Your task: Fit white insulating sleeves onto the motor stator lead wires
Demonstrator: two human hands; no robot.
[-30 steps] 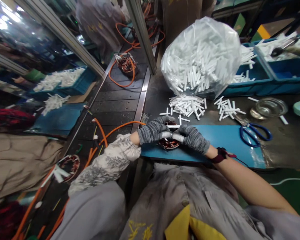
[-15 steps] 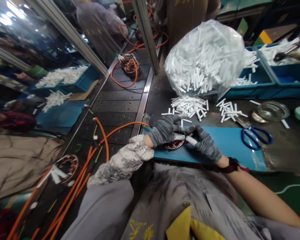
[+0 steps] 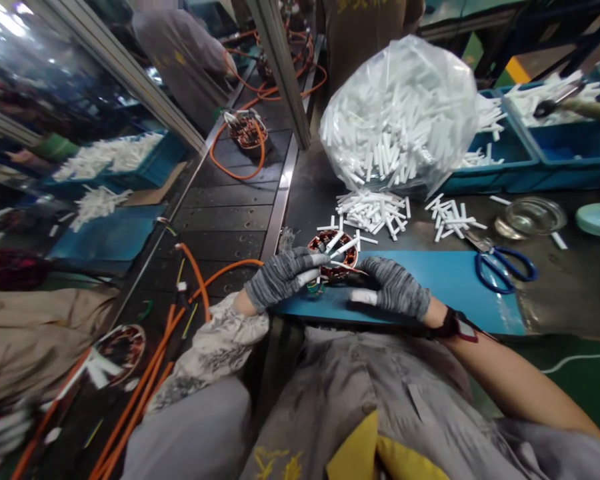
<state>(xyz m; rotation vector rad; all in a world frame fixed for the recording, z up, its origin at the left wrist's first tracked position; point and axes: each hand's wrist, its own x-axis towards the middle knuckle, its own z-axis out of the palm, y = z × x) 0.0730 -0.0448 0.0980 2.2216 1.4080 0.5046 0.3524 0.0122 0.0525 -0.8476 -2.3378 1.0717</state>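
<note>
A round motor stator (image 3: 347, 257) with copper windings stands on the blue mat (image 3: 445, 283), and short white sleeves stick up from it. My left hand (image 3: 285, 277), in a grey knit glove with pale fingertips, is closed at the stator's left edge; its fingertips partly hide what they pinch. Small green wires (image 3: 316, 287) show below those fingers. To the right of the stator is my right hand (image 3: 393, 290), gloved alike, with thumb and fingers apart. A thin pale wire (image 3: 347, 267) runs from the stator toward its fingertips; whether they touch is unclear.
Loose white sleeves (image 3: 373, 212) lie behind the stator, below a clear bag (image 3: 403, 120) full of them. Blue-handled scissors (image 3: 503, 267), a glass bowl (image 3: 535, 217) and blue bins (image 3: 505, 173) are rightward. Left runs a slatted conveyor (image 3: 225, 207) with orange cables (image 3: 165, 360) and another stator (image 3: 250, 133).
My left hand has drawn back to the left, uncovering the stator. My right hand has lowered slightly, its thumb and fingers spreading apart. The view has shifted slightly.
</note>
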